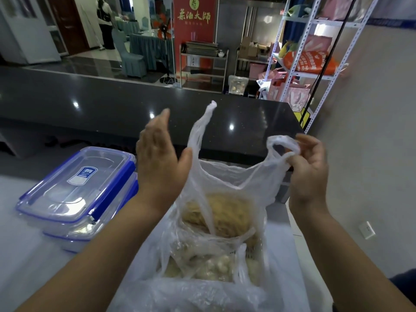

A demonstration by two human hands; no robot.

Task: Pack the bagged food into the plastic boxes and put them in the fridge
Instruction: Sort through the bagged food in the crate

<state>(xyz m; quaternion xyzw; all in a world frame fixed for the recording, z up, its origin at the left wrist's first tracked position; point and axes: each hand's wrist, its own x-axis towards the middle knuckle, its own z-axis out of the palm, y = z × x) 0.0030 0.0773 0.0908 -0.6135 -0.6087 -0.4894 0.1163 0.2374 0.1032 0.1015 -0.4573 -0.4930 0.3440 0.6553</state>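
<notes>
A thin clear plastic bag (227,188) stands open on the white table, with yellowish noodle-like food (225,210) inside. My right hand (308,170) pinches the bag's right handle loop. My left hand (161,154) is flat and open, its thumb side against the bag's left handle, which sticks up free. A second clear bag (202,260) of pale round pieces lies in front, nearer me. Two clear plastic boxes with blue clip lids (76,188) are stacked to the left, lids on.
A long dark glossy counter (112,109) runs across behind the table. A white metal shelf rack (315,52) with bags stands at the right. A wall socket (367,229) is low on the right wall. A person stands far back on the left.
</notes>
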